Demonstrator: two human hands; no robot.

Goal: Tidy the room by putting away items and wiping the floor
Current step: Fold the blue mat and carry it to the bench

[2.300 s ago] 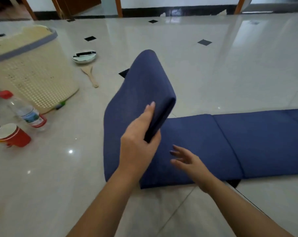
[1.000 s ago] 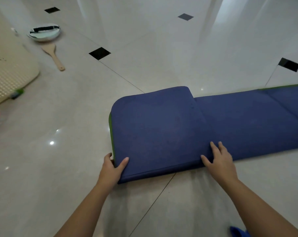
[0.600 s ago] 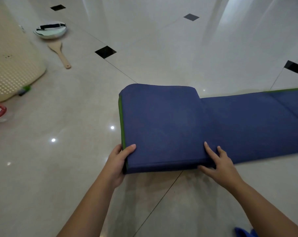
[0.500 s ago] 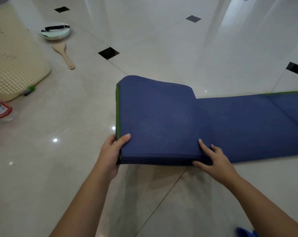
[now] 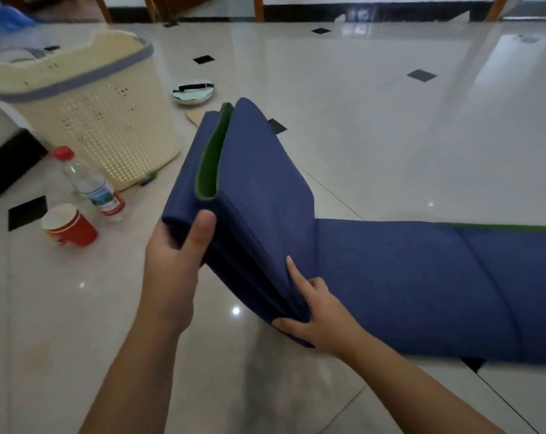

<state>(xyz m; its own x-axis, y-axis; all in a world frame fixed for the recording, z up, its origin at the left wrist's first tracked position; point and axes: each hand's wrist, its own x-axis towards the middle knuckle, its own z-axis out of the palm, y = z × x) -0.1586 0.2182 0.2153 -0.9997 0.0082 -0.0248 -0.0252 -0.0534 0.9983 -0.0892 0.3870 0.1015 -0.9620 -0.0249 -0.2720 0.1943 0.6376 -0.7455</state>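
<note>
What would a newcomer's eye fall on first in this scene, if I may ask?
The long blue mat dominates the middle and right of the floor, its folded end raised and showing a green lining. The left hand grips one near corner of that end, and the right hand pinches the corner lower down. At the left stand a cream basket, a bottle and a red cup.

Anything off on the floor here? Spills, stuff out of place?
No spill visible. Clutter sits on the floor: bottle, red cup, dish and a wooden utensil half hidden behind the mat. A green item pokes from under the basket.
</note>
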